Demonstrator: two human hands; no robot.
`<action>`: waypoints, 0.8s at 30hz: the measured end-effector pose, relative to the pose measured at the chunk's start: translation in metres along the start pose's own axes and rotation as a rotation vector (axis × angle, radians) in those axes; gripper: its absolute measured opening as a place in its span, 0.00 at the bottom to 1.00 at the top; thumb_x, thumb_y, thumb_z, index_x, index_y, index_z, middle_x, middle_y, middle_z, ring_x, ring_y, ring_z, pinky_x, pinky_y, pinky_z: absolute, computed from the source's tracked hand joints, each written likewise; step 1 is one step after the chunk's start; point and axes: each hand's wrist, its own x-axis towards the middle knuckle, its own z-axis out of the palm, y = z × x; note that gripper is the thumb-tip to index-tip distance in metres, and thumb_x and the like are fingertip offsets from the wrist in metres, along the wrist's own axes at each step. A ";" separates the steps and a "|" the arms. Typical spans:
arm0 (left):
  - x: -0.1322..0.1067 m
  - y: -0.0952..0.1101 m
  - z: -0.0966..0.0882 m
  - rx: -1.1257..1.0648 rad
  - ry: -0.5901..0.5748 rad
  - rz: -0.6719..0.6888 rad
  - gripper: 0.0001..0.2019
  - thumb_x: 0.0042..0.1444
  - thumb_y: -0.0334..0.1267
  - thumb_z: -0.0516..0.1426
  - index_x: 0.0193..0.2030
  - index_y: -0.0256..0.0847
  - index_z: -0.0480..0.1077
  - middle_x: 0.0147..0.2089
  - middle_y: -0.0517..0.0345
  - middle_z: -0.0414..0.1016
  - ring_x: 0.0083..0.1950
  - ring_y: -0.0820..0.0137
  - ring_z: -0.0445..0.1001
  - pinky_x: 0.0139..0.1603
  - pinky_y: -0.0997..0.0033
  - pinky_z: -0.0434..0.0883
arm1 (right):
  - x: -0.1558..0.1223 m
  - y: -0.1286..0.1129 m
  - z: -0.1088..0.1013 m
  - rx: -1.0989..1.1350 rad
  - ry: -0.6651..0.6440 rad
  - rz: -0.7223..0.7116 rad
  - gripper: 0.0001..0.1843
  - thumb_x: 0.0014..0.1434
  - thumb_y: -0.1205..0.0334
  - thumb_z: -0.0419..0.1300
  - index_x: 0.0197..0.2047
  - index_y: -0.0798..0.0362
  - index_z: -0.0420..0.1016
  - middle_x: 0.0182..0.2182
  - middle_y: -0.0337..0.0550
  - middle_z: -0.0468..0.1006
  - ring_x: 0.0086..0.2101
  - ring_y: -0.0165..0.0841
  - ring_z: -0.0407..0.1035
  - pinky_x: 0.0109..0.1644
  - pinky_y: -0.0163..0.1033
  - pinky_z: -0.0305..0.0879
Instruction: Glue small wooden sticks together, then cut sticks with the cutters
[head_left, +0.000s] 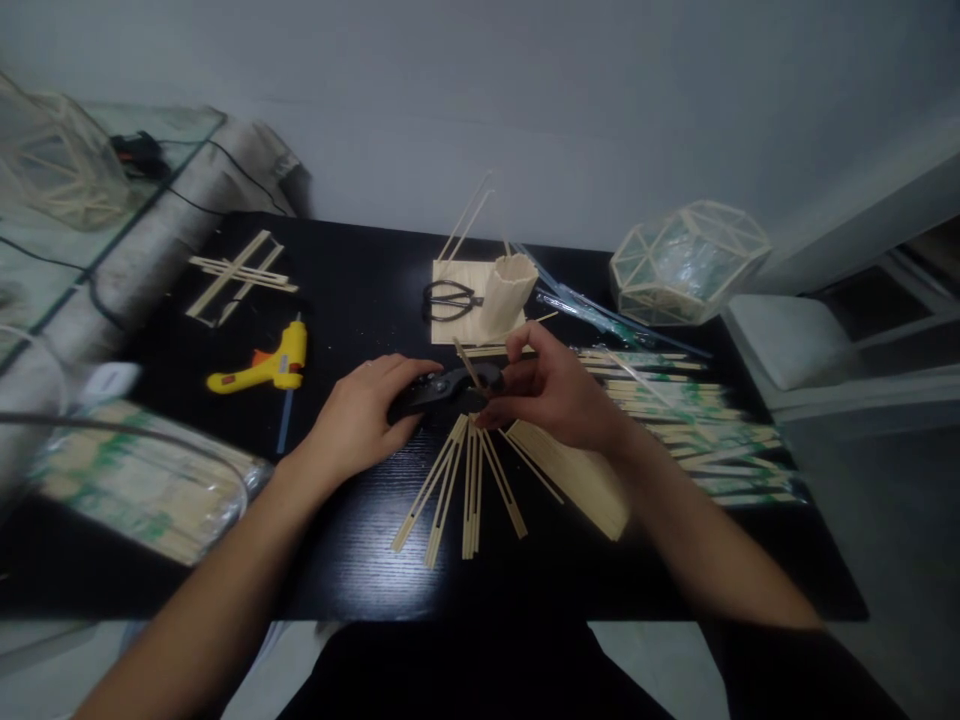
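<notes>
My left hand (371,412) is wrapped round the handles of black hand pruners (448,388), whose jaws point right. A short thin wooden stick (466,362) stands tilted at the jaws, and my right hand (546,392) pinches near its lower end. Whether the blades touch the stick cannot be made out. Just below the hands, several split wooden sticks (472,490) fan out on the black table. A flat wooden board (581,485) lies partly under my right forearm. Behind the hands, a wooden tube of sticks (510,290) stands on a square wooden base (441,328).
Black-handled scissors (450,300) rest on the base. To the left are a yellow glue gun (274,362), crossed sticks (244,275) and a wrapped stick bundle (150,480). Packaged sticks (697,420) and a geometric wooden frame (690,262) are at right.
</notes>
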 end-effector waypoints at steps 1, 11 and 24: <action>0.000 0.000 0.000 -0.007 -0.006 0.004 0.23 0.57 0.31 0.55 0.60 0.41 0.71 0.52 0.49 0.79 0.53 0.56 0.77 0.55 0.56 0.71 | 0.000 0.000 -0.001 0.000 -0.010 0.005 0.33 0.51 0.54 0.77 0.40 0.45 0.52 0.30 0.35 0.84 0.32 0.40 0.84 0.36 0.41 0.81; 0.000 0.001 0.002 -0.024 -0.060 0.055 0.21 0.57 0.32 0.56 0.58 0.41 0.71 0.51 0.49 0.78 0.51 0.57 0.77 0.53 0.57 0.72 | 0.000 0.001 0.001 0.054 -0.093 0.034 0.33 0.50 0.58 0.77 0.39 0.45 0.53 0.30 0.33 0.83 0.31 0.37 0.83 0.38 0.44 0.83; -0.002 -0.002 0.007 0.040 -0.064 0.109 0.16 0.61 0.34 0.56 0.56 0.38 0.71 0.47 0.48 0.77 0.47 0.58 0.76 0.48 0.59 0.72 | -0.002 0.000 0.000 0.068 -0.123 0.037 0.32 0.51 0.59 0.77 0.39 0.46 0.54 0.29 0.33 0.83 0.31 0.37 0.83 0.37 0.43 0.83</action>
